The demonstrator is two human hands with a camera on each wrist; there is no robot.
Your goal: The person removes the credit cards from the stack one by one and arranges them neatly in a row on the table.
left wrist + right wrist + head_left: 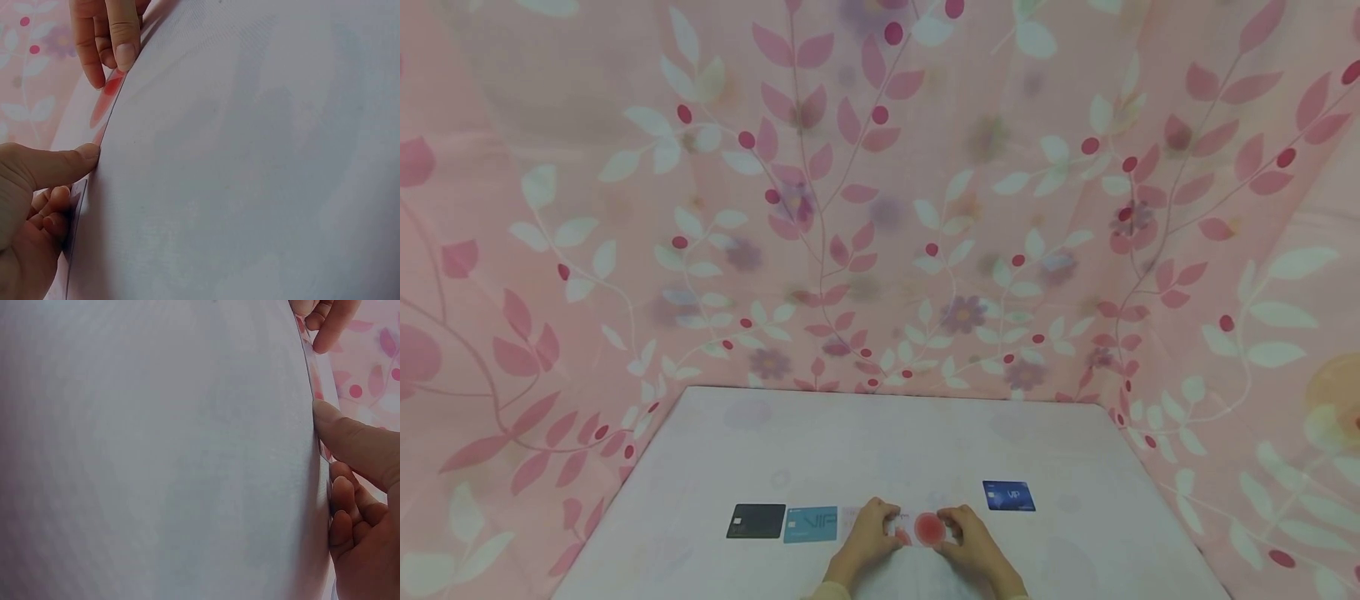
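A pale card with a large red circle lies flat on the white tabletop, between the two hands. At its left end, my left hand holds it with the thumb at the near edge and a finger at the far edge. My right hand pinches the right end the same way. Both wrist views show the card nearly edge-on, with the left thumb and right thumb against its near edge. A second pale card is partly hidden behind the left hand.
Left of the hands, a teal VIP card lies beside a black card, roughly in one row. A dark blue VIP card sits apart, farther back on the right. Pink floral cloth hangs behind and beside the white table.
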